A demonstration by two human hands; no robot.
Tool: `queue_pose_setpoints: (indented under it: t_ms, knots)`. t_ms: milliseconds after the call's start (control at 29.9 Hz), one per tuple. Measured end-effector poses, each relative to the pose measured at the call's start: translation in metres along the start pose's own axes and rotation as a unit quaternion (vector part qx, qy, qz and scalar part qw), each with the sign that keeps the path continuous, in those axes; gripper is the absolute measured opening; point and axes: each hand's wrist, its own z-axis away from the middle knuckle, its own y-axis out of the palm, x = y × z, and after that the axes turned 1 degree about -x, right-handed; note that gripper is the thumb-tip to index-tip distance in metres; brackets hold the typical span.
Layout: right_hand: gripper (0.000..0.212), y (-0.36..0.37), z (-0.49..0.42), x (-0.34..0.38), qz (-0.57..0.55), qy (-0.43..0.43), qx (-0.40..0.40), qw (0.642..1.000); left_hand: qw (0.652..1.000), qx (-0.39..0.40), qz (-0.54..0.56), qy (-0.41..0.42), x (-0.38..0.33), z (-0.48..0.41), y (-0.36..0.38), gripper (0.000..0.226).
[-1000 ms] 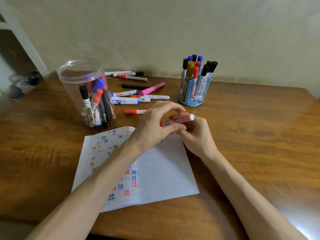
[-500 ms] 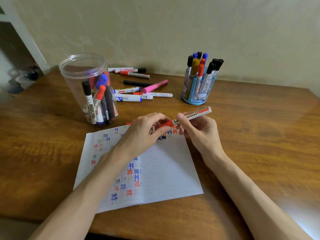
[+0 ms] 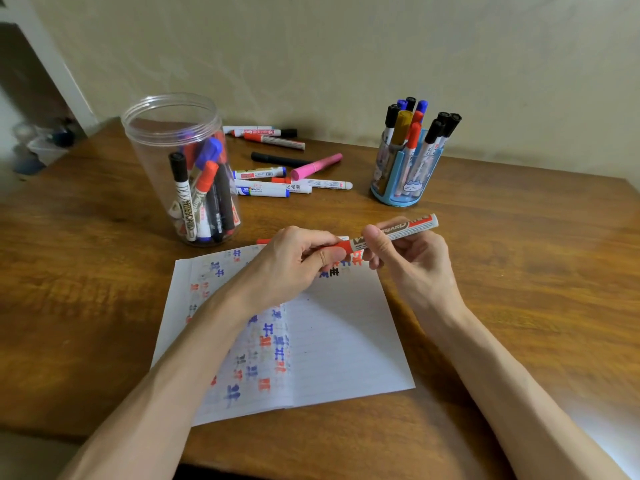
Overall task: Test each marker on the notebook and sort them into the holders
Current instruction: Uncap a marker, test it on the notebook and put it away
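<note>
Holding a red whiteboard marker (image 3: pixel 398 230) in both hands, just above the far edge of the notebook (image 3: pixel 346 341). Gripping its red cap end with the left hand (image 3: pixel 294 265), curled tightly round it. Pinching the printed barrel with the right hand (image 3: pixel 412 258), thumb pressed on the near side, with the butt end tilted up and away to the right. Impossible to tell whether the cap is fully seated or pulled loose.

Looking down past the hands onto the open notebook, flat on the wooden worktop (image 3: pixel 519 289), with red, blue and black test marks down the left page and along the top of the right page, and partly covered by the left forearm.

Finding a clear plastic jar (image 3: pixel 173 133) upright beyond the notebook to the left, lidless, with black, red and blue markers leaning inside. Finding a blue holder (image 3: pixel 401 199) upright at far right, well apart from the jar, packed with markers standing cap-up in black, blue, red and mustard.

Noting loose markers (image 3: pixel 270 183) scattered flat between the two containers, toward the wall, among them a pink marker (image 3: pixel 317 166) and a black marker (image 3: pixel 277 159). Glimpsing one more red cap (image 3: pixel 263 241) poking out behind the left hand, at the notebook's far edge.
</note>
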Motion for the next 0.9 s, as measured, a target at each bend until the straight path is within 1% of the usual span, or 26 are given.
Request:
queue_pose_setpoints:
  t_ms: [100,234,334,435,502,568,635,702,903]
  knots:
    - [0.021,-0.002,0.001,0.002,-0.002,-0.008,0.0,1.0,1.0,0.01,0.018,0.0,-0.002,-0.003,-0.003,0.02]
    - [0.02,-0.003,0.002,0.004,-0.002,-0.003,-0.001,1.0,1.0,0.015,0.014,-0.001,-0.003,-0.005,-0.003,0.02]
    - [0.024,0.0,0.002,-0.001,-0.036,0.036,-0.003,0.999,1.0,-0.027,0.004,0.008,-0.002,-0.002,-0.001,0.019]
    - [0.037,0.009,0.004,-0.002,-0.077,0.09,-0.021,0.993,0.996,-0.087,-0.021,0.03,-0.001,0.003,0.001,0.023]
    - [0.04,0.013,0.005,-0.002,-0.078,0.094,-0.038,0.992,0.993,-0.107,-0.039,0.042,0.0,0.004,0.002,0.022]
    - [0.036,0.015,0.005,-0.001,-0.074,0.087,-0.045,0.992,0.99,-0.116,-0.066,0.055,0.001,0.004,0.003,0.024]
    - [0.03,0.014,0.005,-0.001,-0.06,0.079,-0.05,0.994,0.99,-0.109,-0.073,0.054,0.002,0.004,0.006,0.033]
    - [0.028,0.013,0.006,-0.001,-0.048,0.065,-0.048,0.996,0.993,-0.096,-0.053,0.037,0.0,0.003,0.007,0.037]
    - [0.026,0.008,0.009,-0.001,-0.047,0.042,-0.032,0.997,0.997,-0.072,0.002,0.001,-0.004,0.003,0.007,0.031]
